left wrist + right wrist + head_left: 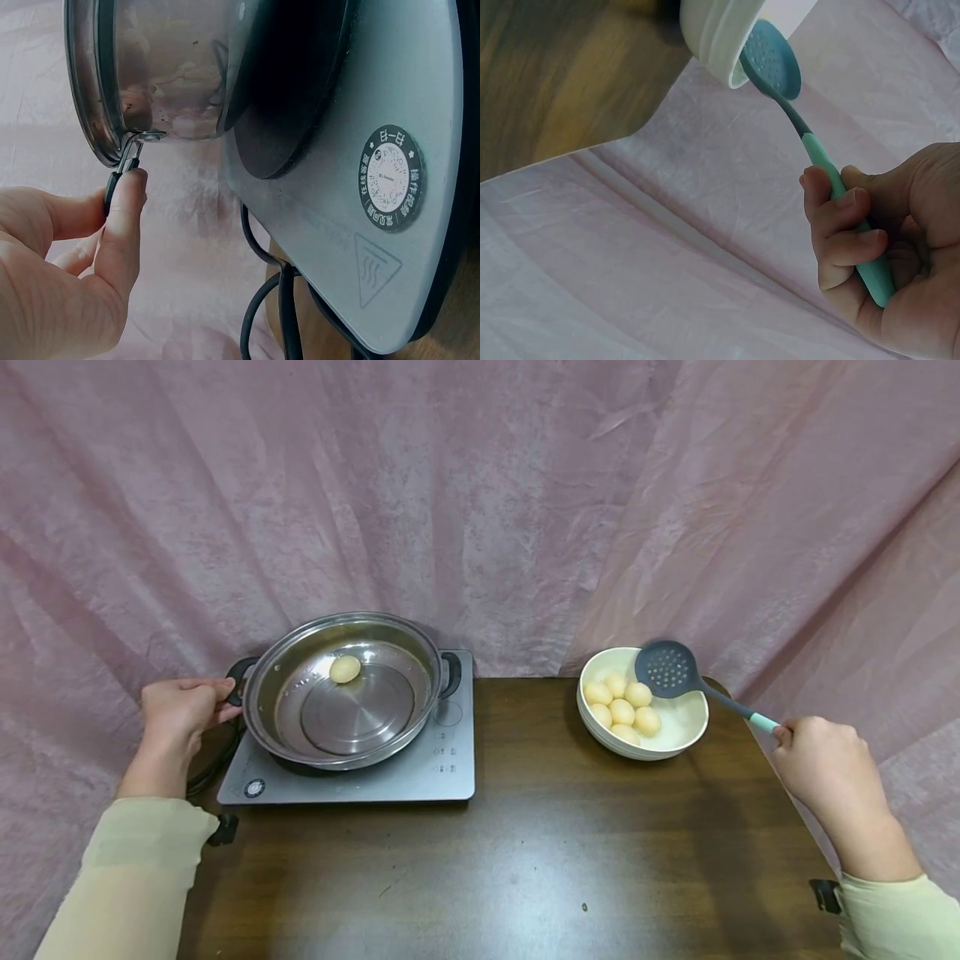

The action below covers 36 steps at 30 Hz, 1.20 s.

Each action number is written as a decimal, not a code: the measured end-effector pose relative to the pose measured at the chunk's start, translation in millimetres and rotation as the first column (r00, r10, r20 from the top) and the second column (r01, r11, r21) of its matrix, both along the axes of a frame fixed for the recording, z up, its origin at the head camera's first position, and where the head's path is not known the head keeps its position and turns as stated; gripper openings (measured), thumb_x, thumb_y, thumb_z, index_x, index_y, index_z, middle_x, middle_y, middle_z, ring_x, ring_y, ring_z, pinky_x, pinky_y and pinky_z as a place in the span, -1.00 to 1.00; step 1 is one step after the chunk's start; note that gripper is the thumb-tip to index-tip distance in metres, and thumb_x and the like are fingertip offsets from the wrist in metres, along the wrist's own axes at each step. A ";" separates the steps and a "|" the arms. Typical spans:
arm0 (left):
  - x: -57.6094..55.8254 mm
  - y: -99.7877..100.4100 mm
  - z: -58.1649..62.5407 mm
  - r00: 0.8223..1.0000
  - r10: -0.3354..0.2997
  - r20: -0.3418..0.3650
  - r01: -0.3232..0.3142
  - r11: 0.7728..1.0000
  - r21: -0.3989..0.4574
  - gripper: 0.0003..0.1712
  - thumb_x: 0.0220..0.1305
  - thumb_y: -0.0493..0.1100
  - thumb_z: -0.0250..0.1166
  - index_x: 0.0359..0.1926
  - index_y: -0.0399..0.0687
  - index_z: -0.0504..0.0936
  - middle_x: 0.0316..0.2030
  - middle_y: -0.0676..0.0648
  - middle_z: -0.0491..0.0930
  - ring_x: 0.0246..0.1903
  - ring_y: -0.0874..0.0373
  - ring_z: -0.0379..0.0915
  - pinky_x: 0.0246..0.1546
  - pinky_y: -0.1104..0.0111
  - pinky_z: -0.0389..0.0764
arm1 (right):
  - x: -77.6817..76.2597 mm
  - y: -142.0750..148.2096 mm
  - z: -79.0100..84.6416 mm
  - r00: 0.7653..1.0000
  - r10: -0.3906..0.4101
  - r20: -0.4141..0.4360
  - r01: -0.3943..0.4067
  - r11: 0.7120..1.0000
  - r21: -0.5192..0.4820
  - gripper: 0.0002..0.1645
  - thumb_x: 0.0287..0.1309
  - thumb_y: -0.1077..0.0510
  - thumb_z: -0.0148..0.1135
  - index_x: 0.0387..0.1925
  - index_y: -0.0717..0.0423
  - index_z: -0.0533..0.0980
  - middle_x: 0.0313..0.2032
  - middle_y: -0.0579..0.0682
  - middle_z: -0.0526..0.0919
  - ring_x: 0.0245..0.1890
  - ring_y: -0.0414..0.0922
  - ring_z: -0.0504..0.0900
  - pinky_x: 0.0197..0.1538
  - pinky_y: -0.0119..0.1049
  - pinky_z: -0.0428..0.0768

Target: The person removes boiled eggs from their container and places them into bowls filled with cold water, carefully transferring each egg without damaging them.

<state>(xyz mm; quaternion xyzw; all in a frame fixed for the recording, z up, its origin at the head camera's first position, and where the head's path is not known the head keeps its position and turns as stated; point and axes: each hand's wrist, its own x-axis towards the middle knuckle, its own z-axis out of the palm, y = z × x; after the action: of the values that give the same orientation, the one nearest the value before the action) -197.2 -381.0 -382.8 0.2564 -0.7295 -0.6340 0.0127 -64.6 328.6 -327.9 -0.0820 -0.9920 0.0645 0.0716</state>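
On the left, a wide steel pot (360,710) with one pale yellow egg-like ball (345,669) in it stands on a flat induction cooker (352,787). My left hand (180,706) pinches the pot's black side handle (112,191) between thumb and fingers. To the right, a cream bowl (678,743) holds several similar balls (622,711) in its left half. My right hand (828,768) grips the mint-green handle (829,169) of a grey skimmer (667,668). The skimmer's perforated head overlaps the bowl's back right rim, tilted.
Black cables (285,307) lie at the cooker's left side. A brown wooden table (525,852) carries everything, and a pink curtain (480,510) hangs right behind it and down the right side.
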 end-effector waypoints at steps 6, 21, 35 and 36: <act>1.7 0.3 2.4 1.000 -0.001 0.010 0.001 1.000 0.004 -0.96 0.16 -0.26 0.31 -0.36 -0.02 0.63 -0.63 0.07 0.55 -0.63 0.22 0.59 -0.46 0.38 0.74 | -1.0 -0.6 2.3 1.000 0.000 -0.024 0.000 1.000 0.004 -0.67 0.19 0.19 0.01 -0.65 0.17 0.48 -0.71 0.11 0.46 -0.70 0.20 0.41 -0.71 -0.01 0.28; 1.3 -1.0 0.0 1.000 -0.001 0.012 0.001 1.000 -0.017 -0.97 0.17 -0.22 0.32 -0.35 0.01 0.66 -0.60 0.09 0.55 -0.61 0.24 0.60 -0.41 0.37 0.74 | -3.0 -12.7 6.7 1.000 0.019 -0.022 -0.020 0.999 -0.041 -0.62 0.24 0.15 -0.01 -0.69 0.05 0.47 -0.70 0.02 0.42 -0.65 0.05 0.32 -0.66 -0.20 0.25; 1.4 -1.6 0.1 1.000 -0.006 0.000 0.006 1.000 0.013 -0.96 0.12 -0.19 0.36 -0.42 0.01 0.65 -0.62 0.08 0.57 -0.62 0.20 0.62 -0.43 0.36 0.74 | -5.2 -27.5 15.4 0.992 0.095 0.079 -0.077 0.975 -0.206 -0.55 0.37 -0.06 -0.05 -0.31 0.13 0.66 -0.41 0.04 0.71 -0.43 -0.05 0.41 -0.49 -0.41 0.27; 1.1 -1.6 0.3 1.000 -0.004 -0.004 0.004 1.000 0.022 -0.95 0.11 -0.19 0.37 -0.40 -0.01 0.64 -0.62 0.08 0.57 -0.62 0.20 0.62 -0.43 0.35 0.74 | -5.6 -30.2 17.3 0.991 0.106 0.078 -0.087 0.972 -0.217 -0.54 0.37 -0.07 -0.05 -0.29 0.13 0.66 -0.41 0.04 0.72 -0.43 -0.06 0.40 -0.49 -0.41 0.27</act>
<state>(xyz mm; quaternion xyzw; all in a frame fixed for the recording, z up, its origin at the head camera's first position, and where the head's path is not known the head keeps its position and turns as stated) -196.0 -382.6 -382.5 0.2539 -0.7231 -0.6423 0.0099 -70.2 298.4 -310.7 -0.0437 -0.9843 0.1702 0.0147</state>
